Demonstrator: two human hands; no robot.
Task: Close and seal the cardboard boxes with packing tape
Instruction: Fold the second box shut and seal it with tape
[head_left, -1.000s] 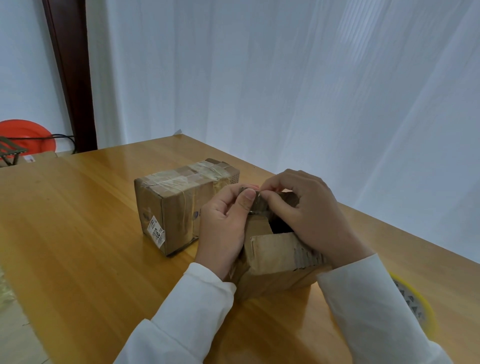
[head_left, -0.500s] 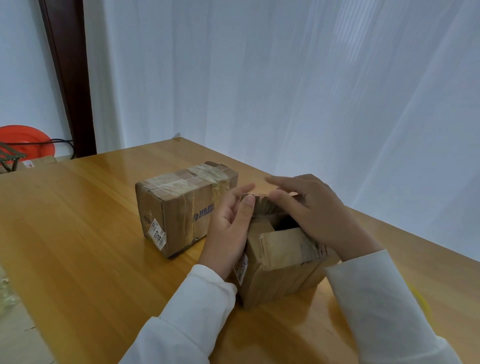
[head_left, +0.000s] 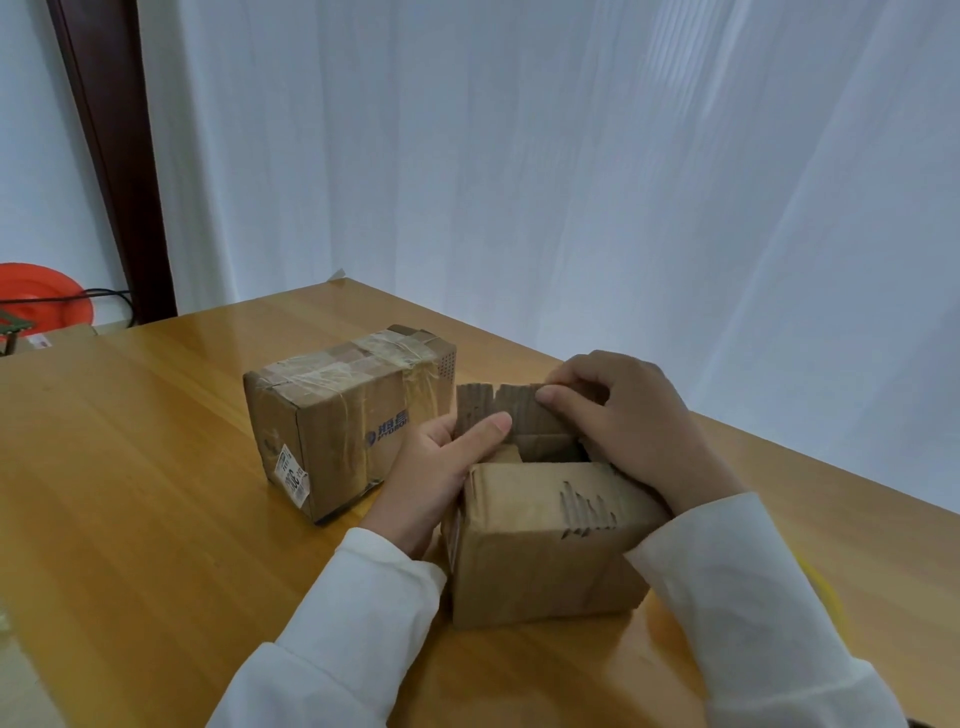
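Note:
A small worn cardboard box (head_left: 540, 551) stands open on the wooden table (head_left: 130, 519), its near flap folded inward and its far flap (head_left: 498, 410) upright. My left hand (head_left: 441, 467) grips the box's left side, thumb on the far flap's inner face. My right hand (head_left: 634, 431) pinches the top edge of that far flap, the palm over the box's right side. A second cardboard box (head_left: 337, 415), wrapped in clear packing tape, lies closed to the left behind.
A yellow tape roll (head_left: 826, 597) peeks out behind my right sleeve at the right. White curtains hang just beyond the table's far edge. An orange round object (head_left: 41, 296) and a dark door frame stand at the far left.
The far flap has been pulled upright from its folded-in position. My left thumb moved down onto the flap's inner face; the right hand lifted to the flap's top edge.

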